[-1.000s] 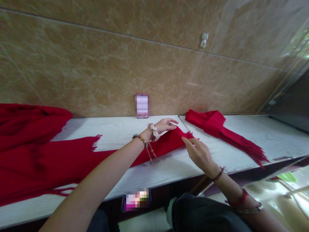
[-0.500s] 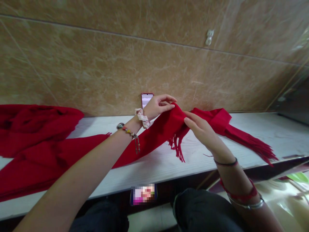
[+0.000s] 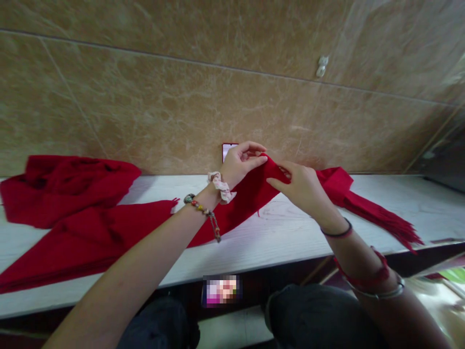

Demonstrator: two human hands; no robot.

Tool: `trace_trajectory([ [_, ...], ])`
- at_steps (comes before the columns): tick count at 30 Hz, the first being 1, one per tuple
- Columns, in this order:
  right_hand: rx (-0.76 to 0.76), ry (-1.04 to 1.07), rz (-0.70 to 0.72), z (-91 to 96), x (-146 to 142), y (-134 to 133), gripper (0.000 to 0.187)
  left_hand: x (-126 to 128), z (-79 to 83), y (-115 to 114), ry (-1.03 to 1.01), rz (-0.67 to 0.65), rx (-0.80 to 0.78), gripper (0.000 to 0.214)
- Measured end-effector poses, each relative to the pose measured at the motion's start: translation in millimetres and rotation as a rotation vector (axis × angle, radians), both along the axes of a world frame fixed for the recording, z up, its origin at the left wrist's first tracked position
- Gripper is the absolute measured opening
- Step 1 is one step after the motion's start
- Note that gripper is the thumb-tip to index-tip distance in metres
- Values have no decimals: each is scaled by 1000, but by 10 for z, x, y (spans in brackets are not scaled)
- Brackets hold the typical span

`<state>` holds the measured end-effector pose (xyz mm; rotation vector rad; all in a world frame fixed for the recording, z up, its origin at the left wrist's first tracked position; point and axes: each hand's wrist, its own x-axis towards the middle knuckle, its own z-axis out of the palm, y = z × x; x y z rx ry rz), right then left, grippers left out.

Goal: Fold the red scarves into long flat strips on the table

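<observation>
A long red scarf (image 3: 240, 213) stretches across the white surface and rises to my hands near the wall. My left hand (image 3: 241, 162) pinches its raised top edge between thumb and fingers. Close by on the right, my right hand (image 3: 301, 189) grips the same raised part, thumb across the front and fingertips partly hidden behind the cloth. To the right of it lies a red fringed end (image 3: 385, 218). More red cloth (image 3: 80, 189) is heaped at the left, and whether it is all one piece I cannot tell.
A phone (image 3: 228, 151) leans against the brown tiled wall (image 3: 163, 106), partly behind my left hand. The white wooden counter (image 3: 290, 237) runs along the wall. Below its edge is a blurred, lit screen (image 3: 221, 291) near my knees. A dark box-like object (image 3: 445, 157) stands at the far right.
My right hand has turned so its thumb lies over the scarf's front. The fringe that hung between my hands has gone almost wholly from sight. The view has shifted slightly.
</observation>
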<state>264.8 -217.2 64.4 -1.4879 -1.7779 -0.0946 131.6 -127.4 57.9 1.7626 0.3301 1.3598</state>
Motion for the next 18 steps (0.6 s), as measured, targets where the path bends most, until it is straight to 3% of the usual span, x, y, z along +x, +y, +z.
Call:
trace_trajectory([
  [8,-73,345,227,-146,151,100,20,-5,-81,67,96,-111,-47,30],
  [11,-58,295,149,-169,142,75,20,-5,-99,107,222,-167,-46,29],
  [18,-8,33,-27,-158,124,25,19,-8,-76,63,283,-55,-8,17],
])
